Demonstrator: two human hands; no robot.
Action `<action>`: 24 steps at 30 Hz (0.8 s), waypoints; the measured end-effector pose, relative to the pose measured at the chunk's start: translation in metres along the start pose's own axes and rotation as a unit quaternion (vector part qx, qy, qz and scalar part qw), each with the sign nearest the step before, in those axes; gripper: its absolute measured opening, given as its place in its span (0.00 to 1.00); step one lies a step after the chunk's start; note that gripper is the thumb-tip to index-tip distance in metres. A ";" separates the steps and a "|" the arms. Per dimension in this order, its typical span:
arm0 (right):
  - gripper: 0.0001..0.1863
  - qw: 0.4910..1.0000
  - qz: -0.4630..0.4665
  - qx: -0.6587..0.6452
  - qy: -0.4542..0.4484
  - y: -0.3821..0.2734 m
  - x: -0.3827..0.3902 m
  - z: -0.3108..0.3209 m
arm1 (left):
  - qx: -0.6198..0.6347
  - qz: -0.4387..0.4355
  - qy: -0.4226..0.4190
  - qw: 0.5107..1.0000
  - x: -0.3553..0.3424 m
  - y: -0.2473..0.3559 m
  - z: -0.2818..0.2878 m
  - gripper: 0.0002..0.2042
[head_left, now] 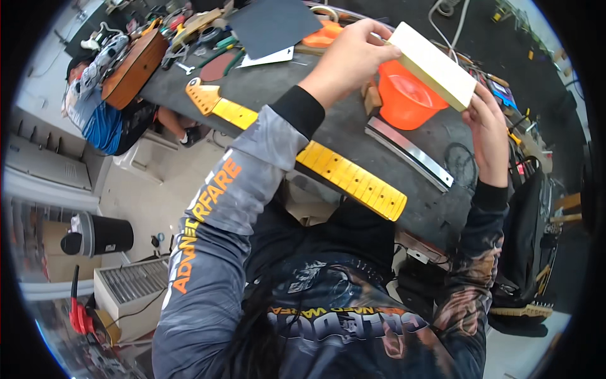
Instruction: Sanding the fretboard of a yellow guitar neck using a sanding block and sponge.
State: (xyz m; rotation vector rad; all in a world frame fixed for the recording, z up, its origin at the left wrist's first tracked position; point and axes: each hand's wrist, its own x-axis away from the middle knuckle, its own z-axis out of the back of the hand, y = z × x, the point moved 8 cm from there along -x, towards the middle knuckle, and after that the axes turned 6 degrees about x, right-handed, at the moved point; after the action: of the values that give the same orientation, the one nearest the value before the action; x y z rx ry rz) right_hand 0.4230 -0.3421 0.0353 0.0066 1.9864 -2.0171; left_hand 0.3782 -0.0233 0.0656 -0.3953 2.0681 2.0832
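Between my two hands, above the workbench, is a pale rectangular block [435, 60] with a whitish top and a cream-yellow side. My left hand [353, 60] grips its far left end with the fingertips. At its near right corner, my right hand [489, 129] holds it too, the fingers partly hidden. Below and behind the block stands an orange bowl [407, 104], partly covered by it. A shiny metal bar [413, 155] lies on the bench nearer to me. Beneath my left forearm, a yellow guitar neck [353, 177] with dark fret lines stretches along the front edge.
The dark workbench [328, 132] carries small wooden blocks [372, 98], a dark sheet [274, 25] and a heap of tools at the back left. Another person [101, 120] sits at the left with a brown guitar [134, 68]. A black bag [527, 221] hangs at the right.
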 end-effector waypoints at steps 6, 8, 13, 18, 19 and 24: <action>0.26 1.000 -0.025 0.017 0.005 0.029 -0.019 0.012 | -0.195 -0.030 -0.006 0.980 -0.036 -0.017 -0.002 0.25; 0.27 1.000 -0.020 0.022 0.008 0.032 -0.020 0.011 | -0.195 -0.042 -0.007 0.980 -0.036 -0.020 -0.003 0.24; 0.29 1.000 -0.006 0.029 0.003 0.031 -0.010 0.012 | -0.208 -0.134 0.032 0.969 -0.014 -0.014 0.021 0.18; 0.26 0.993 0.060 0.086 0.049 0.009 0.006 0.019 | -0.204 -0.036 0.024 0.978 0.049 -0.056 0.059 0.24; 0.26 0.993 0.055 0.086 0.050 0.011 0.010 0.019 | -0.257 -0.019 -0.011 0.966 0.054 -0.066 0.055 0.31; 0.21 0.986 0.122 0.073 0.086 0.004 0.015 0.020 | -0.344 -0.008 -0.143 0.928 0.052 -0.077 0.024 0.37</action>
State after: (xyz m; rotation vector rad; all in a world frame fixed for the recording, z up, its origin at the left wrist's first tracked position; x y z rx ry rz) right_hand 0.4142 -0.3650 0.0291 0.4473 1.8244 -2.0524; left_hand 0.3512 -0.0016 -0.0240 -0.1713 1.1279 2.6183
